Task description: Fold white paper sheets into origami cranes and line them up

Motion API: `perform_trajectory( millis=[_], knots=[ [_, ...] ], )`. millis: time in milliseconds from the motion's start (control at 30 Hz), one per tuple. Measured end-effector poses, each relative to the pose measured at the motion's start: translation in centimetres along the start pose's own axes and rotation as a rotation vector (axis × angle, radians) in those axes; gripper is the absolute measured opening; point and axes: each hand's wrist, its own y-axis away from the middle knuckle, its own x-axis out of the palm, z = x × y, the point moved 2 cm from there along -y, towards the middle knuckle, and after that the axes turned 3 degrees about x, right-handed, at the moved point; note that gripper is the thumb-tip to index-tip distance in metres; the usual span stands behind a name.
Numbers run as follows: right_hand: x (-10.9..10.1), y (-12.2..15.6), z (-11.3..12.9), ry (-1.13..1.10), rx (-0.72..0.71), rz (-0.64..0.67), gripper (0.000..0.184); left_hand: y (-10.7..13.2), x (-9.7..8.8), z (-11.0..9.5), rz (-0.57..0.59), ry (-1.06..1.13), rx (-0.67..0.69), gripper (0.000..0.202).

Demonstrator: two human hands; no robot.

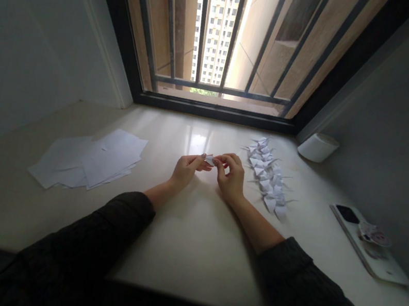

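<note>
My left hand (186, 168) and my right hand (231, 176) meet over the middle of the pale table (193, 240), just above its surface. Both pinch a small folded piece of white paper (210, 159) between fingertips and thumbs. The paper is tiny and partly hidden by my fingers, so its shape is unclear. Dark sleeves cover both forearms. A row of several folded white paper cranes (268, 176) lies just right of my right hand.
A loose pile of white paper sheets (88, 159) lies at the left. A white roll (317, 147) lies at the back right by the wall. A phone with stickers (368, 240) rests at the right. A barred window (224, 36) is behind the table.
</note>
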Motion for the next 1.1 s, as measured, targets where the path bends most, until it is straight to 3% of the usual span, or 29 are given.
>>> perform_trajectory(
  millis=[233, 367, 533, 700, 800, 933, 1100],
  knots=[
    [-0.6, -0.1, 0.4, 0.189, -0.201, 0.081, 0.015, -0.2, -0.3, 0.2, -0.035, -0.028, 0.027, 0.044],
    [-0.7, 0.1, 0.6, 0.282, -0.209, 0.143, 0.018, 0.2, -0.3, -0.2, -0.052, -0.104, 0.094, 0.040],
    [-0.8, -0.1, 0.8, 0.171, 0.011, 0.081, 0.015, 0.7, -0.3, -0.9, -0.078, -0.188, 0.175, 0.034],
    [-0.1, -0.1, 0.1, -0.390, 0.425, 0.069, 0.025, 0.9, -0.2, -1.2, -0.029, -0.167, 0.251, 0.056],
    [0.6, 0.5, -0.5, -0.646, 0.598, 0.102, 0.030, 1.2, -0.2, -1.6, -0.050, -0.187, 0.276, 0.052],
    [1.2, 1.2, -0.8, -0.739, 0.637, 0.125, 0.030, 1.6, -0.3, -2.2, -0.108, -0.276, 0.348, 0.029],
    [0.8, 0.9, -0.6, -0.690, 0.540, 0.175, 0.030, 1.6, -0.5, -2.5, -0.139, -0.323, 0.425, 0.017]
  ],
)
